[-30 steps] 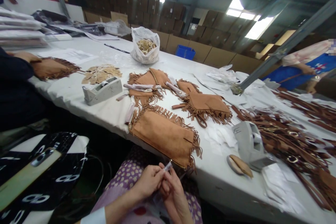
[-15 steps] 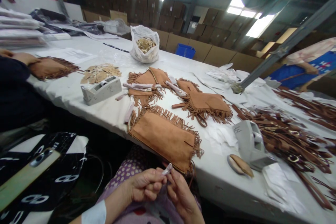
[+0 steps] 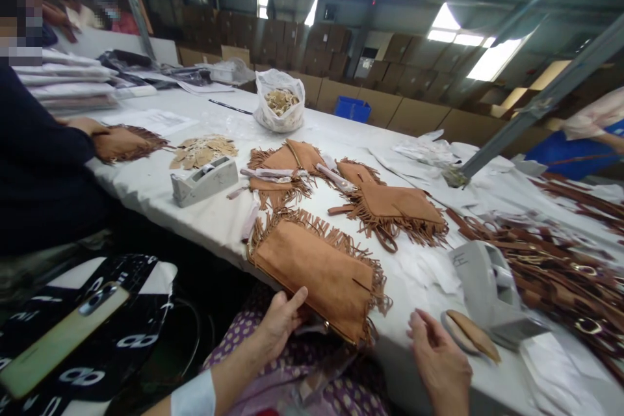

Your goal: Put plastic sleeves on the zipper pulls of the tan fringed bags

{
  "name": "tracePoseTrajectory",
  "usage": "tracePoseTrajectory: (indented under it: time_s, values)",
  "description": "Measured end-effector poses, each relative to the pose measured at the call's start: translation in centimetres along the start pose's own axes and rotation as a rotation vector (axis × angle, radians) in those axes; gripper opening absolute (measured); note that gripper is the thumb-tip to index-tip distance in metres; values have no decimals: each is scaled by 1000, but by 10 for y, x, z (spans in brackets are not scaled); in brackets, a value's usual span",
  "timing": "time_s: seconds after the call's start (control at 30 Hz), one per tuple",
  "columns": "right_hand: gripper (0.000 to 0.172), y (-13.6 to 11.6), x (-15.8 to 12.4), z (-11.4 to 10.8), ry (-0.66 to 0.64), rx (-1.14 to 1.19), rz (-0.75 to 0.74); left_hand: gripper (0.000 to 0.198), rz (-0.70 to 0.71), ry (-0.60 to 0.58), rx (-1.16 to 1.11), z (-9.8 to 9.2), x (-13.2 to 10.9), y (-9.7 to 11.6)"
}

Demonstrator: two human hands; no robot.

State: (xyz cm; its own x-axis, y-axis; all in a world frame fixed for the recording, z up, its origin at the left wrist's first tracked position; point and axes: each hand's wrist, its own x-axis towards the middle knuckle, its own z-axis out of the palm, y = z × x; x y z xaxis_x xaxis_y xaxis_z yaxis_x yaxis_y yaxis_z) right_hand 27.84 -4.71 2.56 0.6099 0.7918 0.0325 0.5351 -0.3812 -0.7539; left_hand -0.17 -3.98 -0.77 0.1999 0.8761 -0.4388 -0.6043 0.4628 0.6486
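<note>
A tan suede fringed bag (image 3: 314, 266) lies at the table's front edge, its zipped side toward me. My left hand (image 3: 280, 325) is at that near edge, thumb along the rim and the other fingers partly hidden below, closed on the bag. To the right, my right hand (image 3: 441, 361) hovers over the table's front edge with fingers loosely bent and apart, nothing visible in it. Closest to it are an oval tan-and-white object (image 3: 470, 333) and a grey tape dispenser (image 3: 492, 289). A clear plastic wrapper (image 3: 324, 374) seems to lie on my lap.
More fringed bags (image 3: 400, 205) lie behind. A second tape dispenser (image 3: 205, 181) stands left, beside a pile of tan pieces (image 3: 202, 151). Brown straps (image 3: 550, 266) heap at right. A plastic bag (image 3: 279, 104) stands farther back. A co-worker's sleeve (image 3: 43, 162) is at left; a phone (image 3: 63, 341) lies below.
My hands have parted: the small whitish strip they pinched together is no longer in them. The left moved up to the bag's edge, the right moved right. The view has shifted slightly.
</note>
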Motion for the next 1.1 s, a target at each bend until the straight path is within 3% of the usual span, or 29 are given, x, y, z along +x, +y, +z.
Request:
tracePoseTrajectory:
  time_s: [0.2,0.27,0.37,0.47,0.63,0.77,0.87,1.1]
  values:
    - [53,16,23,23,180,-259,-188,55,-130,157,-47,13,14,12]
    - [49,20,28,26,177,-288,-222,54,-146,188,5,15,16,17]
    - [39,19,40,24,76,-318,-212,48,-125,157,110,20,16,29]
    - [37,14,50,20,0,-333,-211,38,-19,102,202,30,16,49]
    - [44,11,47,20,28,-314,-204,29,98,-7,248,47,24,93]
    - [44,14,45,20,46,-310,-194,31,238,-96,340,53,29,144]
    - [42,19,48,21,54,-302,-189,32,353,-110,473,56,37,196]
    - [37,28,53,27,127,-253,-267,26,607,116,723,87,89,352]
